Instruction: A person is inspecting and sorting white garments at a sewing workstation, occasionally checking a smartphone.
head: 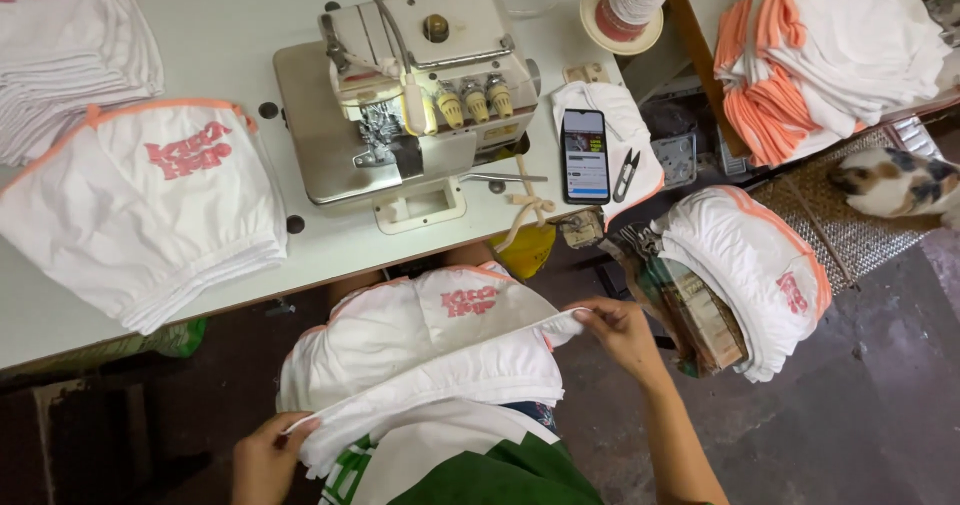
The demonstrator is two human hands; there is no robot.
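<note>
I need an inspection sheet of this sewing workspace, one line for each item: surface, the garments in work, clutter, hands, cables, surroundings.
Surface: white table bearing a serger sewing machine.
Job's things: white garment with orange trim and pink print, stretched across the lap between both hands.
Clutter: garment stacks on the table, smartphone with lit screen, thread snips, thread cone.
Grippers: left hand pinches one garment edge; right hand pinches the other.
Cables: nothing seen clearly; a knotted cloth strip hangs off the table edge.
Surroundings: more garment piles at right, a bundle beside the table, a calico cat, dark floor.
</note>
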